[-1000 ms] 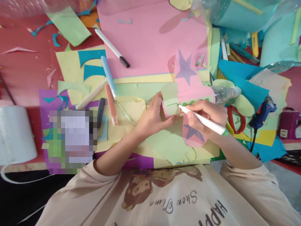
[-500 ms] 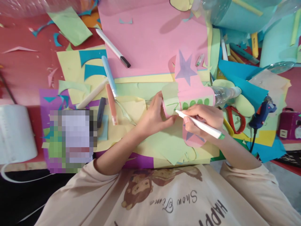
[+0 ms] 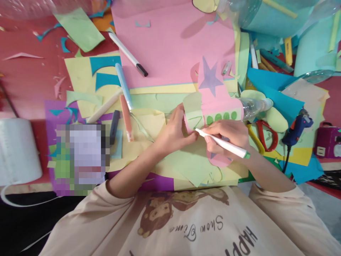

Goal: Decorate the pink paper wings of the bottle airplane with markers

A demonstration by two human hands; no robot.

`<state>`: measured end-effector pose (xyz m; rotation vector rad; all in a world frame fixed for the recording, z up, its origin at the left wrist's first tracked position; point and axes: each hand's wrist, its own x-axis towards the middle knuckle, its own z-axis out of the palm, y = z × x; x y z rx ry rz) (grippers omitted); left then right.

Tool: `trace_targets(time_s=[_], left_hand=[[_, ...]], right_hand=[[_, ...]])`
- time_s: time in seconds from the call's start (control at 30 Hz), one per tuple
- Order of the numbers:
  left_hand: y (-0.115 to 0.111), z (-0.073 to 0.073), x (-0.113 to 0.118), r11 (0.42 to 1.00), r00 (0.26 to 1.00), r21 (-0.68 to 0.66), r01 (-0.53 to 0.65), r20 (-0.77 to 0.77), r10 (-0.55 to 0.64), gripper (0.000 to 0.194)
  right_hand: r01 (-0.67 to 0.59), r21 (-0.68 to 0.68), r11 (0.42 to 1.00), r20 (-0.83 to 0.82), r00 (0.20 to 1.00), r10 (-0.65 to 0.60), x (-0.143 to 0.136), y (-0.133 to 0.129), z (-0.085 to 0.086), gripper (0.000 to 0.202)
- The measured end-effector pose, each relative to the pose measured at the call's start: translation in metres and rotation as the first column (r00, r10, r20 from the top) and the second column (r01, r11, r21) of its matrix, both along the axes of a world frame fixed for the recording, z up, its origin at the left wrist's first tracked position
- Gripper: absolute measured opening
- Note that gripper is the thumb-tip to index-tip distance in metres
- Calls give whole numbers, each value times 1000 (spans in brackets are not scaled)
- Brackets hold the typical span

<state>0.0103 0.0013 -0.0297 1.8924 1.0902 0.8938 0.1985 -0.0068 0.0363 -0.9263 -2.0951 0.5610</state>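
Observation:
A clear plastic bottle [image 3: 250, 109] lies on its side, wrapped in pink paper with green bands; its neck points right. Pink paper wings with purple stars [image 3: 211, 77] stick out on both sides. A row of green dots [image 3: 221, 116] marks one band. My left hand [image 3: 174, 131] grips the bottle's left end, thumb and fingers around it. In my right hand [image 3: 226, 135] is a white marker [image 3: 223, 143] with a green end, held like a pen. Its tip meets the pale green band [image 3: 194, 117] at the foot of a green zigzag line, beside my left thumb.
Red-handled scissors [image 3: 268, 136] and a blue glue gun [image 3: 297, 129] lie to the right. Several markers, including a white one with a black cap [image 3: 128, 54], and paper scraps lie to the left. A large pink sheet [image 3: 170, 42] is behind. A white cylinder [image 3: 20, 153] stands far left.
My right hand and the marker have moved slightly left and down, and the green zigzag line is longer. My left hand and the bottle stay in place.

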Motion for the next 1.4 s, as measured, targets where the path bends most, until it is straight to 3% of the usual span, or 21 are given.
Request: trace_targets(time_s=[0.4, 0.53, 0.73, 0.97, 1.4], left_hand=[[0, 1, -2, 1000, 1000, -4, 19, 11, -19, 56], [0, 1, -2, 999, 1000, 37, 13, 11, -14, 60], [-1, 6, 0, 994, 999, 102, 25, 24, -28, 59], [1, 1, 1, 990, 998, 137, 23, 50, -30, 63], [0, 2, 2, 995, 995, 97, 30, 90, -38, 62]], right_hand=[[-44, -86, 995, 10, 999, 45, 3, 1, 4, 7], [12, -172, 985, -78, 997, -26, 6, -3, 5, 7], [96, -77, 992, -124, 987, -105, 3, -6, 5, 11], [112, -192, 975, -76, 989, -129, 1, -5, 4, 13], [119, -212, 970, -58, 989, -134, -1, -3, 1, 10]])
